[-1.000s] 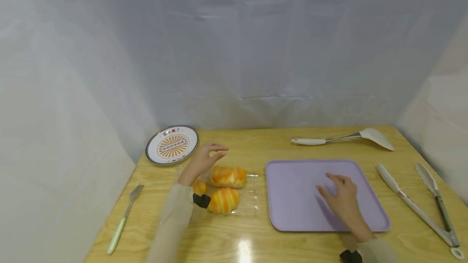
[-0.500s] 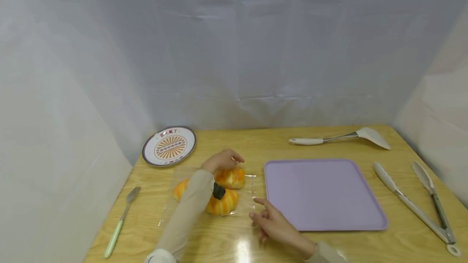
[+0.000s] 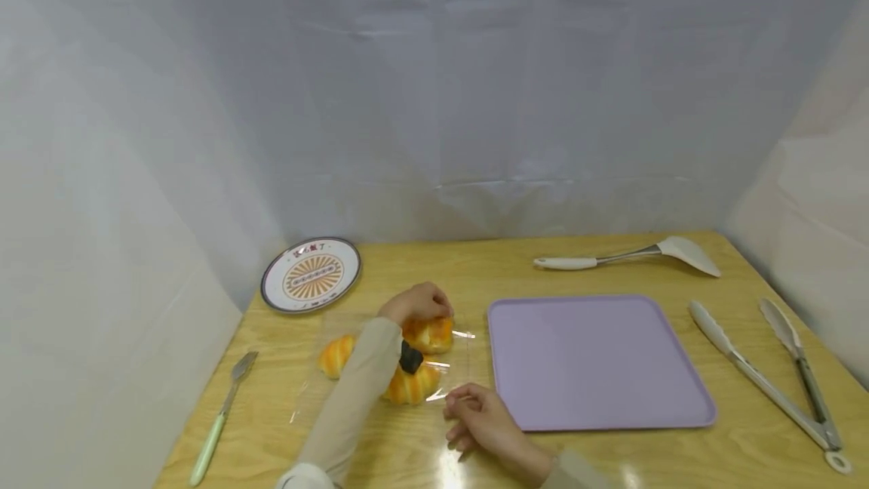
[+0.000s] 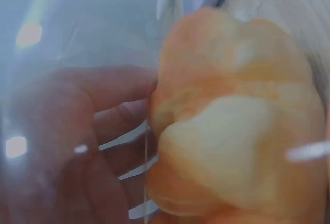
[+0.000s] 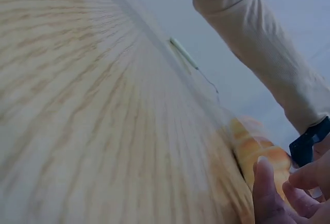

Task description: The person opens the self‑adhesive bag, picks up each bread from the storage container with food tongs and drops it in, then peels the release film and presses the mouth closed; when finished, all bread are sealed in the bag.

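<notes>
Several bread rolls lie under clear plastic packaging [image 3: 308, 391] on the wooden table. One striped roll [image 3: 336, 357] is at its left, another striped roll [image 3: 411, 385] in front, and a split-top roll [image 3: 429, 335] at the far right. My left hand [image 3: 419, 302] bends over the far edge and grips the packaging beside the split-top roll. Through the film, the left wrist view shows the curled fingers [image 4: 124, 92] against that roll's side. My right hand [image 3: 490, 425] is by the packaging's near right corner, thumb and fingers bent; whether they pinch film is unclear.
A lilac tray [image 3: 597, 361] lies to the right, with white-tipped tongs [image 3: 760, 383] beyond it and a white spatula [image 3: 624, 256] behind. A patterned plate [image 3: 311, 276] stands at the back left. A green-handled fork [image 3: 222, 421] lies on the left.
My left hand has moved right and down onto the packaging's far edge. My right hand has come left from above the tray to the near right corner, its fingers now more bent.
</notes>
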Tool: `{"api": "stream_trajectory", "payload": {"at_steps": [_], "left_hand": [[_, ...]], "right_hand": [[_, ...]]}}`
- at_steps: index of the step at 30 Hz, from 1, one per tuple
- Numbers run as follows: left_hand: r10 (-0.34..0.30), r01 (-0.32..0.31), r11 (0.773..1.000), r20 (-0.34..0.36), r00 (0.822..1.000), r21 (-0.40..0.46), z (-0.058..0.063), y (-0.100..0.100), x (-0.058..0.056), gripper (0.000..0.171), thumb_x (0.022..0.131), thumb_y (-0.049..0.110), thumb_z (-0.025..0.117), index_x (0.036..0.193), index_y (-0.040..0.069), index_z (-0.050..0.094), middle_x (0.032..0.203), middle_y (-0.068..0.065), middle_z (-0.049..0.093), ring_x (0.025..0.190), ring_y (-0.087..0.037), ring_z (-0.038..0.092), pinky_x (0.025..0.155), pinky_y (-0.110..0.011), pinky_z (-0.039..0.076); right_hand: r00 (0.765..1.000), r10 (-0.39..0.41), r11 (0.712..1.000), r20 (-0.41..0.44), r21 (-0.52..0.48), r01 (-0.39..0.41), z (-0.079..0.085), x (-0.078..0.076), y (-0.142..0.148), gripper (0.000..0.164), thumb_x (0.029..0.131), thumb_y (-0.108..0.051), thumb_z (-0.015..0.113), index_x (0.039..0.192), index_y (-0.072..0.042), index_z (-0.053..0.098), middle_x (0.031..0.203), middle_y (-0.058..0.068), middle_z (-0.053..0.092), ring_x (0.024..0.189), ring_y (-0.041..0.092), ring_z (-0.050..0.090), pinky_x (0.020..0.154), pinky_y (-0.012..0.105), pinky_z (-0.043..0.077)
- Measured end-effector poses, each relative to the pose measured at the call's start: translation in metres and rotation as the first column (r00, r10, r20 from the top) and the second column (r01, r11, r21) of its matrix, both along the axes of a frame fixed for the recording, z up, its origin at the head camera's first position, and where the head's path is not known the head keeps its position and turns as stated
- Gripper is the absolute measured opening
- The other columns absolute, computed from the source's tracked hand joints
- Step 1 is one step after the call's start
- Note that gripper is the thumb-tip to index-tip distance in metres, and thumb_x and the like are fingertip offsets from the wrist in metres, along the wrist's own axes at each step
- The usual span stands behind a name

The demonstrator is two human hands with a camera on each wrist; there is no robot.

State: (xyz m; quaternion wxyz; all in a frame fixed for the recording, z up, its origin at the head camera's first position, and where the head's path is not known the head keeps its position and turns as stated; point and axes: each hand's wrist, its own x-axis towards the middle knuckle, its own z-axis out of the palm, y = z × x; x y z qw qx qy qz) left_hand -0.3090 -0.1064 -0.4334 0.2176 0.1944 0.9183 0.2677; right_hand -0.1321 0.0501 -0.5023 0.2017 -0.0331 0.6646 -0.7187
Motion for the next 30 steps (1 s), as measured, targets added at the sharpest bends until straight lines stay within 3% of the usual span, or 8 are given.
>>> {"api": "stream_trajectory", "payload": {"at_steps": [5, 8, 11, 14, 18, 22, 25, 30], "left_hand": [[0.042, -0.040, 0.991, -0.011, 0.999, 0.126, 0.007, -0.014, 0.001, 0.022, 0.097, 0.022, 0.058, 0.104, 0.006, 0.073, 0.105, -0.008, 0.072, 0.093, -0.014, 0.061, 0.085, -0.031, 0.052], [0.062, -0.053, 0.971, -0.033, 0.998, 0.233, 0.015, -0.026, 0.004, 0.026, 0.099, 0.020, 0.056, 0.110, 0.000, 0.069, 0.109, -0.015, 0.070, 0.098, -0.023, 0.064, 0.089, -0.037, 0.053], [0.087, -0.055, 0.934, -0.075, 0.993, 0.354, 0.022, -0.041, 0.005, 0.029, 0.101, 0.018, 0.054, 0.113, -0.006, 0.065, 0.110, -0.023, 0.068, 0.102, -0.032, 0.065, 0.095, -0.045, 0.052], [0.150, -0.092, 0.884, -0.094, 0.984, 0.458, 0.028, -0.052, 0.011, 0.033, 0.101, 0.020, 0.053, 0.115, -0.008, 0.063, 0.111, -0.026, 0.068, 0.104, -0.035, 0.066, 0.098, -0.047, 0.051], [0.276, -0.189, 0.773, -0.052, 0.960, 0.606, 0.040, -0.063, 0.026, 0.033, 0.101, 0.020, 0.054, 0.115, -0.009, 0.062, 0.107, -0.018, 0.071, 0.100, -0.024, 0.068, 0.095, -0.039, 0.054], [0.363, -0.219, 0.641, -0.039, 0.931, 0.735, 0.052, -0.067, 0.042, 0.028, 0.101, 0.017, 0.054, 0.110, -0.009, 0.062, 0.094, 0.008, 0.073, 0.089, -0.004, 0.067, 0.090, -0.028, 0.056], [0.405, -0.198, 0.559, -0.057, 0.913, 0.805, 0.058, -0.068, 0.052, 0.020, 0.101, 0.013, 0.054, 0.105, -0.005, 0.062, 0.086, 0.019, 0.070, 0.085, 0.001, 0.066, 0.087, -0.023, 0.056], [0.465, -0.156, 0.420, -0.065, 0.883, 0.894, 0.065, -0.065, 0.067, 0.011, 0.100, 0.010, 0.053, 0.097, 0.011, 0.064, 0.085, 0.018, 0.072, 0.084, 0.000, 0.067, 0.084, -0.018, 0.055]], "right_hand": [[0.992, -0.042, 0.993, -0.117, 0.102, 0.054, 0.002, 0.000, -0.002, 0.021, 0.095, -0.013, 0.060, 0.102, 0.006, 0.060, 0.082, 0.008, 0.068, 0.054, 0.008, 0.058, 0.047, 0.024, 0.054], [0.973, -0.045, 0.971, -0.226, 0.219, 0.096, 0.010, -0.003, 0.005, 0.019, 0.095, -0.018, 0.060, 0.099, 0.000, 0.062, 0.084, 0.009, 0.068, 0.062, 0.009, 0.060, 0.051, 0.022, 0.053], [0.915, -0.065, 0.926, -0.397, 0.318, 0.204, 0.021, -0.008, 0.013, 0.013, 0.095, -0.016, 0.061, 0.095, -0.004, 0.064, 0.089, 0.009, 0.069, 0.072, 0.010, 0.062, 0.059, 0.020, 0.053], [0.830, -0.100, 0.879, -0.549, 0.342, 0.332, 0.035, -0.015, 0.021, 0.005, 0.093, -0.011, 0.063, 0.091, -0.008, 0.066, 0.090, 0.005, 0.070, 0.079, 0.011, 0.065, 0.065, 0.019, 0.053], [0.695, -0.081, 0.844, -0.715, 0.322, 0.429, 0.055, -0.025, 0.032, 0.004, 0.092, -0.003, 0.064, 0.093, -0.006, 0.065, 0.088, 0.004, 0.069, 0.081, 0.018, 0.067, 0.065, 0.021, 0.054], [0.571, -0.032, 0.828, -0.820, 0.298, 0.475, 0.079, -0.035, 0.043, 0.007, 0.091, 0.003, 0.062, 0.096, -0.001, 0.063, 0.088, 0.010, 0.067, 0.082, 0.023, 0.067, 0.066, 0.026, 0.057], [0.519, -0.023, 0.817, -0.854, 0.283, 0.502, 0.098, -0.043, 0.048, 0.008, 0.091, 0.004, 0.061, 0.098, 0.001, 0.062, 0.089, 0.014, 0.068, 0.082, 0.024, 0.068, 0.068, 0.030, 0.058], [0.429, -0.023, 0.818, -0.903, 0.230, 0.527, 0.123, -0.053, 0.051, 0.008, 0.090, 0.007, 0.061, 0.098, 0.004, 0.061, 0.088, 0.016, 0.067, 0.081, 0.024, 0.066, 0.069, 0.033, 0.058]]}}
